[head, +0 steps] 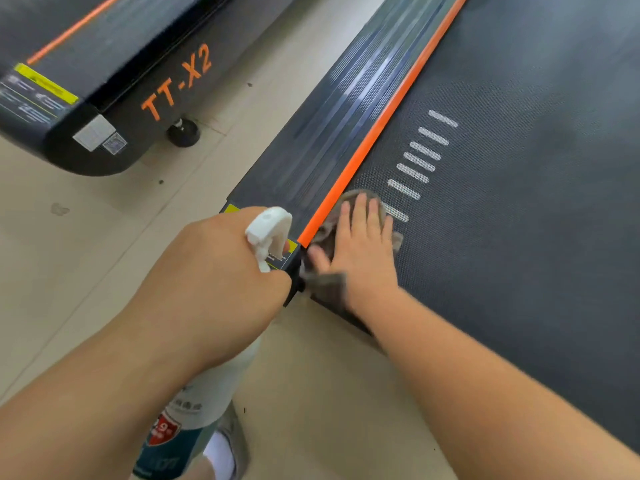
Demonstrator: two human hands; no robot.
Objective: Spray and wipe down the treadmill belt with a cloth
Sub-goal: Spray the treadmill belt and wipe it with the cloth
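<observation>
Far left: a second treadmill (104, 109), lettered TT-X2, standing on the pale tiled floor (86, 237), well apart from the work.

Next, the left hand (214, 271), curled tight round the neck of a white spray bottle (211, 386). Bottle body hanging below the fist, trigger head (268, 226) poking out above, aimed toward the near corner of the side rail (311, 150). Hovers over the floor just beside that corner, off the belt. Lower down, part of a grey shoe (239, 441) on the floor.

Then the orange trim strip (381, 126), running away up and to the right, dividing rail from belt. Touching its right edge, the grey cloth (327, 289), bunched at the near left corner of the treadmill belt (519, 202).

On top of the cloth, the right hand (360, 244): palm down, fingers straight and spread, pressing the cloth flat to the belt, curled round nothing. Slightly blurred, so probably mid-stroke. Just beyond the fingertips, a row of white dashes (419, 161) printed on the belt.

Long axis of the belt parallel to the orange strip, leading away from the right hand, up and rightward. Nearly all the belt lying ahead and to the right of the cloth. Right hand much the nearer, already on the belt. Likely calls for strokes pushed along that axis or swept rightward across it, and for the bottle hand to swing right over the strip before any spray can land on the belt.
</observation>
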